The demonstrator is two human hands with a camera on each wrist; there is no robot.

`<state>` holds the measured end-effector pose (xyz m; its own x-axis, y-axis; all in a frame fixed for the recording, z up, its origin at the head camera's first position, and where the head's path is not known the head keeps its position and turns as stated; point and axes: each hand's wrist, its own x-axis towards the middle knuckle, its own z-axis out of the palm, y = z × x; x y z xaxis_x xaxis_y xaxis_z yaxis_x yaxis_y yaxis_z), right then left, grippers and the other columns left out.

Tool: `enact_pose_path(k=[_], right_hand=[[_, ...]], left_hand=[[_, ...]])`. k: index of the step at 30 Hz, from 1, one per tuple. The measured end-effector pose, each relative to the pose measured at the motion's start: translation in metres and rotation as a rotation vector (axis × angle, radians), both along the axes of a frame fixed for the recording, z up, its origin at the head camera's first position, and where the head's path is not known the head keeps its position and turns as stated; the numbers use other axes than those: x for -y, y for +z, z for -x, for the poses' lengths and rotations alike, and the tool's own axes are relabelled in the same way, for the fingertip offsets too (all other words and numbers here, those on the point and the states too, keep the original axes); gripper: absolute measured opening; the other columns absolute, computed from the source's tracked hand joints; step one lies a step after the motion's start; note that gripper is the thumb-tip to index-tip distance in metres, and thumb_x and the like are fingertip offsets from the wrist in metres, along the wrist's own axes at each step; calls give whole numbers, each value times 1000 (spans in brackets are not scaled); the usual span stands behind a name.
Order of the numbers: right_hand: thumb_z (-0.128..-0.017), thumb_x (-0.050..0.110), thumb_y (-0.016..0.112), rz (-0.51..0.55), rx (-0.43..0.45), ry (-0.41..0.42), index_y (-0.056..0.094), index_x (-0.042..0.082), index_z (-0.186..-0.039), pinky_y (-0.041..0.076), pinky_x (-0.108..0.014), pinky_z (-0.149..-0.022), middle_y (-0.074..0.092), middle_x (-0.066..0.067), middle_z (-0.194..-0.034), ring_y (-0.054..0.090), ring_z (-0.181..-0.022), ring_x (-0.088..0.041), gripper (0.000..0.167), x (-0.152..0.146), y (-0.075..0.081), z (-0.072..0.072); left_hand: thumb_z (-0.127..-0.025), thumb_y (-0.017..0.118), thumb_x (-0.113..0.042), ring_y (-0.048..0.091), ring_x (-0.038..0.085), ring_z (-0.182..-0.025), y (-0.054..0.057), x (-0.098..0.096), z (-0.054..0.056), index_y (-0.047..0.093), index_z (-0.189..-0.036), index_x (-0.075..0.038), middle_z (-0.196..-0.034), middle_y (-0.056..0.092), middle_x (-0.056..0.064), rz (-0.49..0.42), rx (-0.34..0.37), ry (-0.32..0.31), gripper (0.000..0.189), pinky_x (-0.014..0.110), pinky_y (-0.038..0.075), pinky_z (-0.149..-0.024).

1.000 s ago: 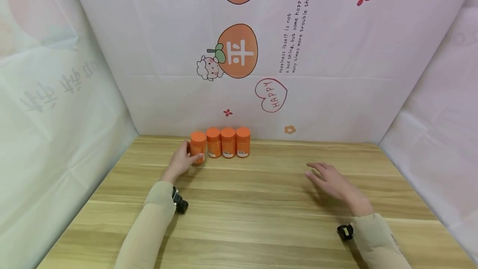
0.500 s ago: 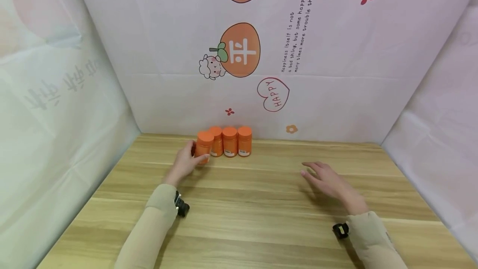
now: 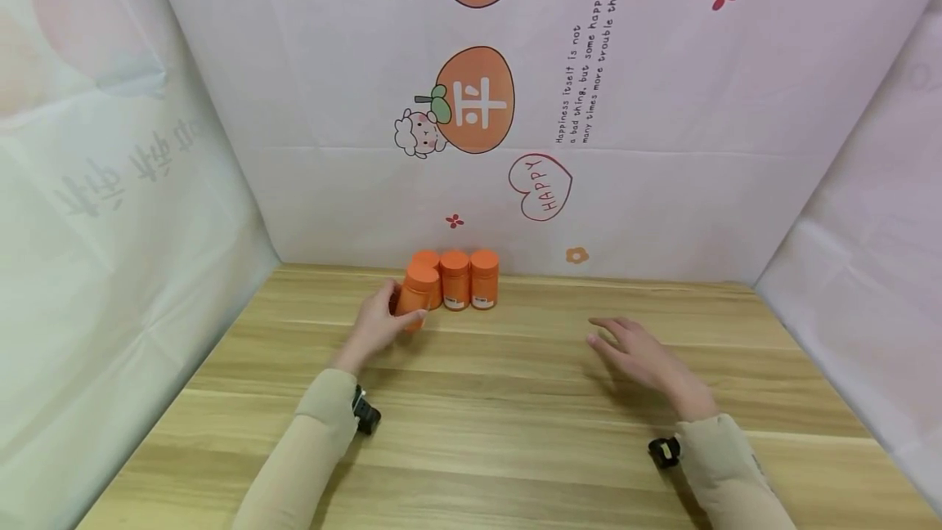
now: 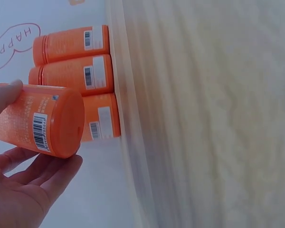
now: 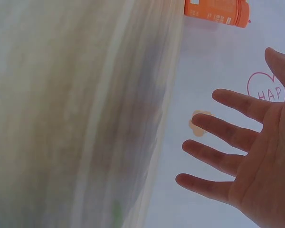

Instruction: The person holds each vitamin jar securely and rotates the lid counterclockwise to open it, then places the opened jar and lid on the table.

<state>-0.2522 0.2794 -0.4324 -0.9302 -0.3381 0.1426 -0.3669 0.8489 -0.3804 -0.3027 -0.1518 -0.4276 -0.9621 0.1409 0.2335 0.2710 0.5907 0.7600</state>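
My left hand [image 3: 377,321] grips an orange lidded bottle [image 3: 417,296] between thumb and fingers. In the left wrist view this bottle [image 4: 42,121] is tilted, its round base and barcode facing the camera, clear of the table. Behind it three like bottles stand in a row against the back wall: a left one [image 3: 427,257] partly hidden by the held bottle, a middle one [image 3: 455,283] and a right one [image 3: 484,280]. My right hand [image 3: 639,357] hovers over the table to the right, holding nothing; the right wrist view shows its fingers [image 5: 228,133] spread.
The wood-grain table [image 3: 471,424] meets a white printed sheet [image 3: 648,121] at the back. More white sheeting hangs at the left side [image 3: 125,268] and the right side [image 3: 868,268]. Each wrist wears a small black camera.
My left hand has moved right and slightly nearer with the held bottle, which now overlaps the leftmost standing bottle and leans. My right hand has drifted slightly left.
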Motion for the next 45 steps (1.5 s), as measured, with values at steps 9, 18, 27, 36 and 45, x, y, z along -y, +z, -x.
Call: enact_pose_path(k=[9,18,27,36,45], right_hand=[[-99,47,39,9,9,2,45,6,-139,32,-61,-101,46,-26,-137,42,-126,-46,58,6,1,0],[-98,52,36,9,34,-3,44,9,-141,32,-63,-100,43,-24,-140,40,-127,-46,61,12,1,2],[-98,50,38,36,37,9,43,10,-141,35,-60,-100,45,-24,-140,45,-125,-44,59,20,0,4],[-98,52,38,66,47,21,42,10,-142,34,-59,-101,45,-22,-141,45,-126,-43,61,28,1,5],[-98,51,38,84,54,44,43,8,-141,35,-58,-101,46,-19,-142,47,-125,-41,61,37,0,7]], left_hand=[[-78,77,-29,59,23,-94,3,-16,-9,53,-112,-9,-105,62,9,-23,-7,-25,47,40,49,-83],[-75,80,-29,62,21,-88,2,-31,-12,55,-109,-10,-101,65,8,-34,-45,-55,46,36,51,-76],[-75,80,-29,61,17,-80,2,-45,-17,55,-102,-12,-94,65,6,-45,-96,-92,41,32,51,-70],[-73,81,-30,62,16,-80,1,-58,-20,56,-101,-10,-93,66,7,-46,-139,-116,43,33,50,-69],[-74,80,-28,64,17,-85,0,-68,-22,58,-99,-9,-96,66,6,-29,-150,-144,39,31,51,-72]])
